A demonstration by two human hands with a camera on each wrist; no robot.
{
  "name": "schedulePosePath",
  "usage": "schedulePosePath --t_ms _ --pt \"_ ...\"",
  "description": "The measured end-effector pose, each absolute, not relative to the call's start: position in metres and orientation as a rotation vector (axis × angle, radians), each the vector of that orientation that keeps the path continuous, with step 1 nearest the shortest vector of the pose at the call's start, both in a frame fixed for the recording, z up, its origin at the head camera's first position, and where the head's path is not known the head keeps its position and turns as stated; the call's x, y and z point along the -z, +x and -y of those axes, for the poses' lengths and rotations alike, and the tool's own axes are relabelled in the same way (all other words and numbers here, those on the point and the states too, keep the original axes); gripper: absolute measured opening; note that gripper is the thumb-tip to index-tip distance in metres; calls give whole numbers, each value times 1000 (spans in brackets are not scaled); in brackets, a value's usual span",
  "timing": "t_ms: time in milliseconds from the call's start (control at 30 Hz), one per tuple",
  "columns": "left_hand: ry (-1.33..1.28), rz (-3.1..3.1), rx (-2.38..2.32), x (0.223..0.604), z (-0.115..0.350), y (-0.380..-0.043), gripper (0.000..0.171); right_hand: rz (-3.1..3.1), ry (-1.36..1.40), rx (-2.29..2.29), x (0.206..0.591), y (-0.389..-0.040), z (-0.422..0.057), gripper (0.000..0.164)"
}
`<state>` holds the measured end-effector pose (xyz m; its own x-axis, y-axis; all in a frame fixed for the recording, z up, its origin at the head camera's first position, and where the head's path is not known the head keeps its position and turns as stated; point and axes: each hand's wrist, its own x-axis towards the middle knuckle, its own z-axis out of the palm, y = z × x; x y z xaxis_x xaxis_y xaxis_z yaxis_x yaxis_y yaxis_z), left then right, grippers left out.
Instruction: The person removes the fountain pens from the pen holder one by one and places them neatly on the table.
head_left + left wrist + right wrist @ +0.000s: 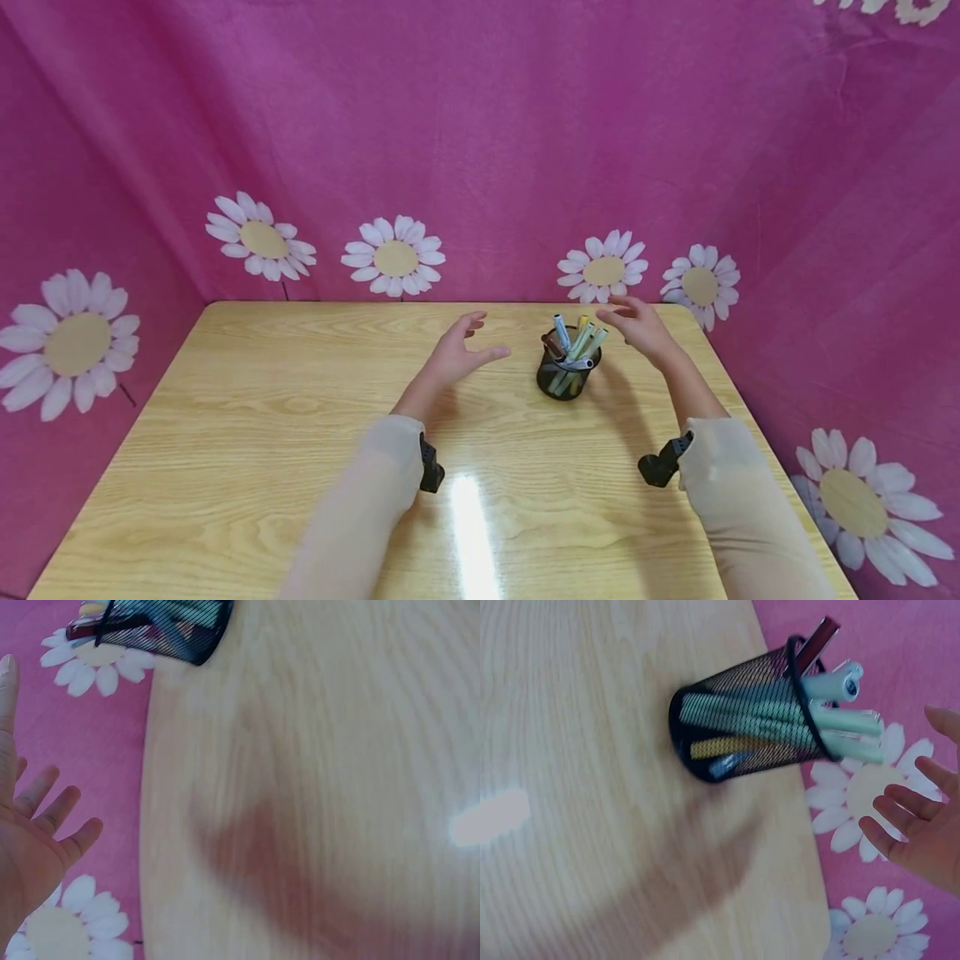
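Note:
A black mesh pen holder (pixel 561 385) stands upright on the table, filled with several pens and markers (pixel 847 724) in light green, pale blue, yellow and dark red. To its left, my left hand (pixel 457 354) hovers over the table with thumb and fingers spread apart. My right hand (pixel 637 327) is raised just right of the holder's top, fingers loosely bent and nothing in them. In the right wrist view, the fingertips (pixel 889 840) stay apart from the pens. The left wrist view shows the left palm (pixel 30 855) bare, with part of the holder above.
The wooden table (pixel 300 417) ends at a back edge against a pink curtain (pixel 487 150) printed with white daisies. Black wrist cameras (pixel 431 467) sit at both sleeve cuffs. A bright light reflection lies near the table's front.

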<state>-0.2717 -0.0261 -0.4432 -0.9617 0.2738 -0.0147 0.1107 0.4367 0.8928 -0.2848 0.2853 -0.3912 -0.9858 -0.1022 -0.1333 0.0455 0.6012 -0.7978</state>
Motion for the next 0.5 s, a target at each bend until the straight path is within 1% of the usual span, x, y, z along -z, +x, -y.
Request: schedulePosePath --t_ms 167,500 --pt "315 -2495 -1570 452 9 -268 82 -2586 -60 1339 400 -280 -296 67" --pt "349 -2475 -1546 464 -17 -265 81 -2436 -53 1304 421 -272 -312 62"
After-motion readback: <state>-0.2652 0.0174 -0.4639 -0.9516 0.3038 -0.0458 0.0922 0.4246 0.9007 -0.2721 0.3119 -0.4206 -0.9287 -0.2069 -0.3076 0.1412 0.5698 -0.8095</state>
